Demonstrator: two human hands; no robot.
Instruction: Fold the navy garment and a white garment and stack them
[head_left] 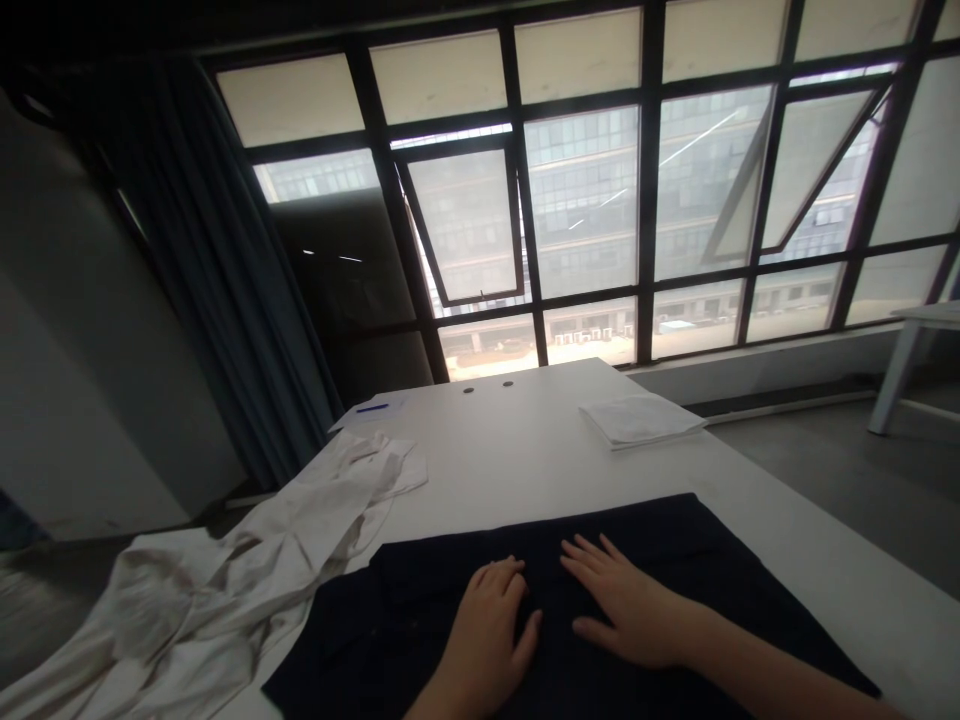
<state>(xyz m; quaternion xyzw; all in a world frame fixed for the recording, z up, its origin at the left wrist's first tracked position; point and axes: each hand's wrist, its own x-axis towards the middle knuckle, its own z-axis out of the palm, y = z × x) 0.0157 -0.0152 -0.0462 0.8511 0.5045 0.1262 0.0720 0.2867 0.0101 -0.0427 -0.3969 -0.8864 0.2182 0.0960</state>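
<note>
I have both bare hands on the dark garment (pixel 675 540), which lies flat on the white table (pixel 525 450) and fills the space right in front of me. My left hand (pixel 487 630) is palm down, its fingers lightly curved, and my right hand (pixel 630 600) rests flat with its fingers spread. Both are open and apart from each other, with no fold or edge pinched up in either, so I read neither as clamped. The garment's far edge crosses at 12 o'clock, just beyond my fingertips, and its sides flare toward me and run out of view. I can't tell its long axis from here.

At 10 o'clock, the crumpled white shirt (pixel 247 570) sprawls over the table's left edge, touching the garment's left side and closer to my left hand. Farther out at 1 o'clock sits a folded white cloth (pixel 641 420), well apart from both hands but on my right hand's side. At 11 o'clock, a sheet of paper (pixel 371 412) with a blue mark lies near the far corner. Beyond the table, at 12 o'clock, is a large gridded window (pixel 585 200), with a dark curtain (pixel 225 270) at 10 o'clock.
</note>
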